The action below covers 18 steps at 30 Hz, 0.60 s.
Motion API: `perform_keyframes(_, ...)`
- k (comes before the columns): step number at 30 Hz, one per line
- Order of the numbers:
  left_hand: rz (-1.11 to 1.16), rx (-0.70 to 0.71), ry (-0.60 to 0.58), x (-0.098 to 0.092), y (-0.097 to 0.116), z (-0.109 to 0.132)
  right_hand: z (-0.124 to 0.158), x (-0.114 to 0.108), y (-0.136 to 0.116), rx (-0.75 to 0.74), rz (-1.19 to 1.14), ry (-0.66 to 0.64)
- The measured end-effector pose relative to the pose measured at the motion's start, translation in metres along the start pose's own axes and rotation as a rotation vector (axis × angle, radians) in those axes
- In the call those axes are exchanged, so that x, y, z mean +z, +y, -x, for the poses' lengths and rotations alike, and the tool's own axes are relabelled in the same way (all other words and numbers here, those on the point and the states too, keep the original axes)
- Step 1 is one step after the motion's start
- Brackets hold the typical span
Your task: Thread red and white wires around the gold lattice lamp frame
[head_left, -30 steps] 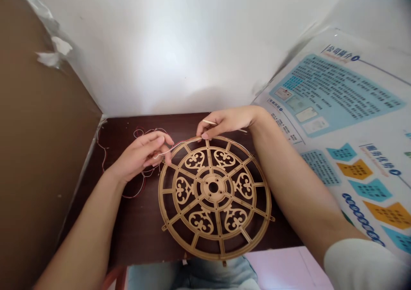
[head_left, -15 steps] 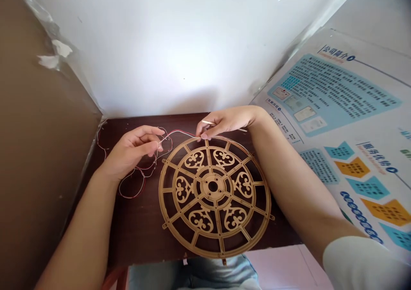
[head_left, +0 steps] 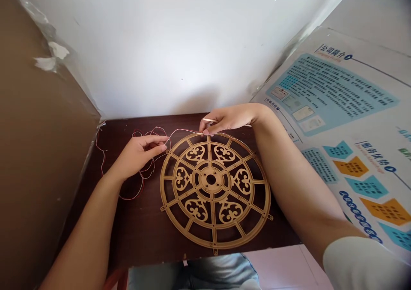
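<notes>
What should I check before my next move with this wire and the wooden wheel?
1. Thin wire pinched in right hand: ok, it runs into the fingertips above the rim.
2. Left hand grip on the wire: cannot tell, the fingers hide it.
3. Wooden stick in the right hand: ok, held between the fingers.
4. Wooden wheel frame flat on the dark table: ok.
5. Wire loops beside the left hand: not ok, red and white strands lie tangled.
</notes>
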State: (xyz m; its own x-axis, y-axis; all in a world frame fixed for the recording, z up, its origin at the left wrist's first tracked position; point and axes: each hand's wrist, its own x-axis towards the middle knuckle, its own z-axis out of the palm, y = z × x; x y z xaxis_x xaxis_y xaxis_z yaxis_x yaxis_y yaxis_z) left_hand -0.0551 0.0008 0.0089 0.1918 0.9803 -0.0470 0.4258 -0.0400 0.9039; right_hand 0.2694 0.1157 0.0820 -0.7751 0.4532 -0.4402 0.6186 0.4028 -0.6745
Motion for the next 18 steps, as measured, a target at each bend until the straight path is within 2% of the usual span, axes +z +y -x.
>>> perform_keyframes(4, -0.028, 0.033, -0.030, 0.0018, -0.0009, -0.0017, 0.0002, 0.0007, -0.0013, -0.004, 0.023, 0.000)
perform_keyframes(18, 0.157, 0.032, 0.045, 0.0095, 0.0026, -0.0013, -0.0050, 0.0012, 0.0023, 0.014, 0.023, 0.008)
